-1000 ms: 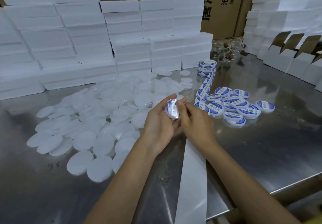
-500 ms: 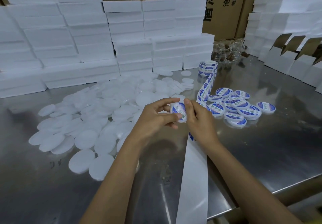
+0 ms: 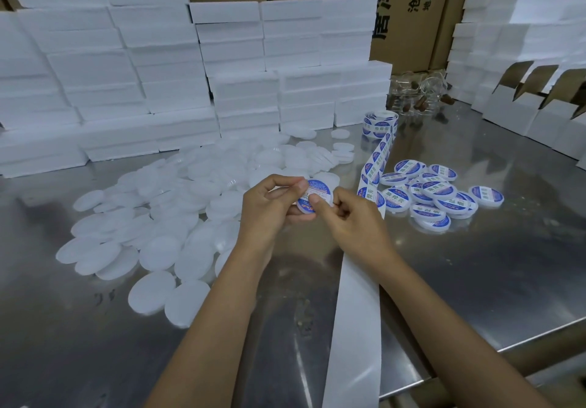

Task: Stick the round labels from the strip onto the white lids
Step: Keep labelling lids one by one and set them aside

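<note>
From my head camera, I have one white lid raised above the steel table, tilted toward me, with a blue-and-white round label already lying on its face. My left hand pinches the lid by its left rim, thumb and forefinger curled round the edge and the other fingers tucked beneath. My right hand has its thumb pressed flat on the lower part of the label, its remaining fingers curled in loosely; they seem to hold nothing, though the lid hides part of them.

To do this well, I judge I should rub the thumb from the centre out to the rim so no bubble or lifted edge stays, while my left fingers stay off the printed face and brace the lid from behind.

The label strip runs just to the right of my right hand, from the roll at the back toward me, where its bare backing trails off the table edge. The finished labelled lids lie in a heap right of the strip; the plain lids are spread to my left, some touching my left wrist's side of the table.
</note>
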Available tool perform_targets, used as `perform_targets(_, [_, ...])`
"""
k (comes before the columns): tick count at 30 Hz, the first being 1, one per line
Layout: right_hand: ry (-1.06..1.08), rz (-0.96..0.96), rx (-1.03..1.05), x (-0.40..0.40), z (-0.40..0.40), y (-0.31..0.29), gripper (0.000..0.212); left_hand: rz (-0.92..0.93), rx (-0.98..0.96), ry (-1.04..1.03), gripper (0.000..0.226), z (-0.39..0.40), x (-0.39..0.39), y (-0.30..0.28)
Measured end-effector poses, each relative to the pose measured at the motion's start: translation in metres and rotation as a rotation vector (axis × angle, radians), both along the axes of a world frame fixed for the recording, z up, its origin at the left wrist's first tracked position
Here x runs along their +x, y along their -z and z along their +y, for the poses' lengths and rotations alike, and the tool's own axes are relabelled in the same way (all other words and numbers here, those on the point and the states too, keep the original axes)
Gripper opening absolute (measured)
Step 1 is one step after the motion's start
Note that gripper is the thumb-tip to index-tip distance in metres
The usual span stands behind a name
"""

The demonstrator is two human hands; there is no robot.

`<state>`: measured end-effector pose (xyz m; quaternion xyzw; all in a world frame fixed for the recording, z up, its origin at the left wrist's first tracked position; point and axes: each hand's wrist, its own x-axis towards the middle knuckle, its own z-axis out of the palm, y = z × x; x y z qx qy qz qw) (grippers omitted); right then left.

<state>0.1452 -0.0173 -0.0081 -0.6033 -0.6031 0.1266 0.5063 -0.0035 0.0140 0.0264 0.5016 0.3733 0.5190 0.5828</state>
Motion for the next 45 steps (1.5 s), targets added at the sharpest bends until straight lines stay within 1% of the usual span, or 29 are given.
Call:
perform_targets(3, [0.026, -0.002, 0.0, 0.002, 0.001, 0.001, 0.05, 0.024, 0.002, 0.048, 0.016, 0.001, -0.001, -0.002])
perform_targets(6, [0.129, -0.035, -0.014, 0.007, 0.004, 0.002, 0.051, 0.062, 0.001, 0.126, 0.018, 0.001, 0.001, -0.002])
perform_targets(8, [0.188, -0.069, -0.015, 0.01, 0.005, 0.002, 0.052, 0.086, 0.003, 0.19, 0.027, 0.001, 0.002, -0.001])
perform_targets(10, [0.202, -0.067, -0.003, 0.011, 0.005, 0.003, 0.051, 0.12, 0.009, 0.241, 0.038, 0.001, 0.001, 0.001])
perform_targets(11, [0.192, -0.057, 0.003, 0.01, 0.005, 0.003, 0.049, 0.142, 0.015, 0.251, 0.04, 0.001, 0.001, 0.001])
perform_targets(14, [0.108, 0.065, 0.019, 0.009, 0.004, 0.002, 0.047, 0.172, 0.039, 0.184, 0.032, -0.003, 0.003, 0.0])
perform_targets(16, [0.065, 0.134, -0.022, 0.009, 0.004, 0.0, 0.049, 0.091, 0.03, 0.092, 0.026, -0.005, 0.005, -0.001])
perform_targets(18, [0.046, 0.092, -0.095, 0.006, 0.001, -0.001, 0.052, 0.007, 0.02, 0.012, 0.024, -0.002, 0.004, 0.001])
perform_targets(20, [0.002, 0.043, -0.107, 0.003, -0.001, -0.001, 0.053, -0.012, 0.015, -0.026, 0.021, 0.001, 0.001, 0.003])
perform_targets(22, [-0.043, 0.055, -0.093, 0.002, -0.001, -0.002, 0.052, 0.013, 0.02, -0.006, 0.019, 0.002, 0.001, 0.004])
perform_targets(25, [-0.072, 0.079, -0.089, 0.004, -0.001, -0.002, 0.053, 0.036, 0.058, 0.063, 0.029, 0.002, 0.002, 0.004])
perform_targets(26, [-0.08, 0.076, -0.09, 0.004, -0.002, -0.002, 0.051, 0.05, 0.079, 0.068, 0.029, 0.003, 0.003, 0.005])
perform_targets(28, [-0.108, 0.055, -0.104, 0.003, -0.004, -0.001, 0.045, 0.092, 0.116, 0.039, 0.02, 0.005, 0.005, 0.006])
perform_targets(30, [-0.114, 0.019, -0.119, 0.002, -0.004, -0.001, 0.041, 0.11, 0.108, -0.006, 0.015, 0.006, 0.007, 0.007])
perform_targets(33, [-0.122, -0.003, -0.113, 0.002, -0.004, -0.002, 0.04, 0.131, 0.09, -0.047, 0.022, 0.007, 0.007, 0.008])
perform_targets(37, [-0.167, -0.1, -0.118, 0.001, -0.004, -0.002, 0.044, 0.248, 0.161, -0.083, 0.035, 0.01, 0.008, 0.012])
perform_targets(38, [-0.174, -0.094, -0.116, 0.001, -0.003, -0.002, 0.046, 0.259, 0.159, -0.076, 0.034, 0.011, 0.008, 0.013])
perform_targets(40, [-0.181, -0.059, -0.106, 0.003, -0.002, -0.002, 0.048, 0.268, 0.132, -0.038, 0.023, 0.012, 0.007, 0.014])
perform_targets(42, [-0.152, -0.051, -0.106, 0.005, -0.002, -0.002, 0.048, 0.249, 0.107, 0.038, 0.012, 0.011, 0.006, 0.016])
perform_targets(43, [-0.114, -0.037, -0.102, 0.006, -0.002, -0.002, 0.047, 0.225, 0.092, 0.076, 0.012, 0.01, 0.006, 0.016])
perform_targets(45, [0.008, 0.066, -0.08, 0.011, 0.001, -0.005, 0.045, 0.165, 0.036, 0.119, 0.024, 0.009, 0.008, 0.018])
